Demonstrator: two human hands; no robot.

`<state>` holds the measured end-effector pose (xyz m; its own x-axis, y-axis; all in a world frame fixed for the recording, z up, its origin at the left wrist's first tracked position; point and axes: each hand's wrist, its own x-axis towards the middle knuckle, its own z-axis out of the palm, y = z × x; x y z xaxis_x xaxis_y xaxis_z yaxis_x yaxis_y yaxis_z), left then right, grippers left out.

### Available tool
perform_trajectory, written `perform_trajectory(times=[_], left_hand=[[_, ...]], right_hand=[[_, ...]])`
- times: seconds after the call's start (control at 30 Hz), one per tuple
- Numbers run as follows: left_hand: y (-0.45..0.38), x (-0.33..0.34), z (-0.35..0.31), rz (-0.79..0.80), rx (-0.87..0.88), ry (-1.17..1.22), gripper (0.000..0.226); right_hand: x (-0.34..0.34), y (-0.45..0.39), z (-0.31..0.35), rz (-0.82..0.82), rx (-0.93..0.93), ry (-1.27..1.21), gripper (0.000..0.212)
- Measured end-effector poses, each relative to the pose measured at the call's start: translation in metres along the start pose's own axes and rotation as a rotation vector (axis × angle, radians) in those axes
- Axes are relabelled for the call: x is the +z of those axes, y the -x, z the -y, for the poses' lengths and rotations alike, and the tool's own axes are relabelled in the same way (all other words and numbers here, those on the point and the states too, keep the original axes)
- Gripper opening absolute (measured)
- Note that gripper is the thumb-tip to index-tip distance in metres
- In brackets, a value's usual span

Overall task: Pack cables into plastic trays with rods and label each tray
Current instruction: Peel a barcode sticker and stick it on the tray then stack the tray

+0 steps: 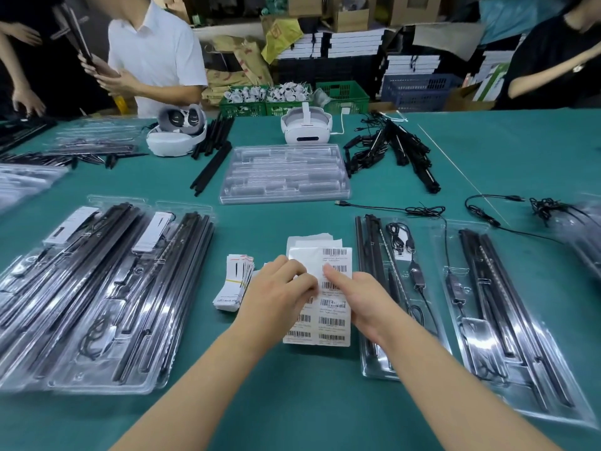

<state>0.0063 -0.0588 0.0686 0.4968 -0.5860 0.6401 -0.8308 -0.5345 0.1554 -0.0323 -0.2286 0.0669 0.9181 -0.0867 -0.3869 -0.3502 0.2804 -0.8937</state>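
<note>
Both hands work the barcode label sheet (335, 297) on the counter (292, 402) — left hand (279, 288) pinching its edge, right hand (361, 296) pressing with one straight finger; print too small to read.

Lighting: bright, even, from overhead; colours true on the green table (292, 402). Shadows: faint and soft, a thin one under the arms. Glare: white streaks and patches on the clear trays (97, 320), strongest on the left pair and on the near right tray (536, 369). Focus: centre sharp, barcodes on the label sheet (335, 320) distinct though the small print is unreadable. Blur: smearing at the far left and far right edges, trays there streaked. Distortion: wide-angle bowing; table edge and trays fan outward toward the corners. Background shelving dimmer, softer.
</note>
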Motion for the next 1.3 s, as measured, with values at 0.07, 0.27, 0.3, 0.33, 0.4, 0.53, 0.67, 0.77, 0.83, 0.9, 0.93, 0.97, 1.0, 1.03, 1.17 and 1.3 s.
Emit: perform_trajectory(times=[0.07, 0.27, 0.3, 0.33, 0.4, 0.53, 0.67, 0.77, 0.83, 0.9, 0.93, 0.97, 1.0, 1.03, 1.17, 1.3], left_hand=[[-0.001, -0.002, -0.001, 0.006, -0.006, 0.006, 0.012], [0.003, -0.014, -0.001, -0.047, -0.227, 0.218, 0.012], [0.003, -0.017, 0.0, -0.073, -0.293, 0.277, 0.016], [0.004, -0.02, 0.002, -0.099, -0.351, 0.326, 0.019], [0.004, -0.026, 0.008, -0.159, -0.477, 0.411, 0.021], [-0.001, -0.041, 0.028, -0.248, -0.721, 0.549, 0.015], [-0.014, -0.046, 0.026, -0.213, -0.789, 0.639, 0.01], [-0.028, -0.039, 0.006, -0.144, -0.813, 0.729, 0.015], [-0.036, -0.03, -0.013, -0.041, -0.812, 0.81, 0.017], [-0.044, -0.016, -0.039, 0.11, -0.796, 0.87, 0.017], [-0.046, -0.006, -0.052, 0.187, -0.784, 0.892, 0.017], [-0.048, 0.004, -0.066, 0.254, -0.769, 0.906, 0.018], [-0.05, 0.015, -0.078, 0.312, -0.76, 0.912, 0.019], [-0.052, 0.026, -0.088, 0.36, -0.766, 0.912, 0.02], [-0.056, 0.06, -0.113, 0.504, -0.846, 0.87, 0.02], [-0.061, 0.079, -0.123, 0.579, -0.865, 0.785, 0.022]], right_hand=[[0.0, 0.0, 0.0, -0.002, -0.013, 0.015, 0.028], [-0.001, -0.004, -0.004, -0.051, -0.076, 0.126, 0.028], [-0.001, -0.004, -0.005, -0.053, -0.073, 0.151, 0.028], [-0.003, -0.004, -0.007, -0.052, -0.064, 0.176, 0.027], [-0.005, -0.005, -0.009, -0.046, -0.048, 0.21, 0.026], [-0.002, -0.005, -0.011, -0.065, -0.086, 0.266, 0.019], [-0.003, 0.001, -0.005, -0.228, -0.246, 0.479, 0.041], [-0.024, 0.014, 0.006, -0.346, -0.375, 0.704, 0.06], [-0.048, 0.027, 0.014, -0.383, -0.439, 0.797, 0.024], [-0.075, 0.041, 0.018, -0.399, -0.451, 0.847, 0.011], [-0.089, 0.048, 0.019, -0.408, -0.449, 0.905, 0.013], [-0.104, 0.055, 0.019, -0.415, -0.445, 1.001, 0.014], [-0.118, 0.061, 0.018, -0.405, -0.432, 1.125, 0.019], [-0.131, 0.067, 0.015, -0.368, -0.388, 1.242, 0.029], [-0.167, 0.091, -0.006, -0.157, -0.198, 1.283, 0.09], [-0.176, 0.092, -0.025, -0.176, -0.161, 1.296, 0.106]])
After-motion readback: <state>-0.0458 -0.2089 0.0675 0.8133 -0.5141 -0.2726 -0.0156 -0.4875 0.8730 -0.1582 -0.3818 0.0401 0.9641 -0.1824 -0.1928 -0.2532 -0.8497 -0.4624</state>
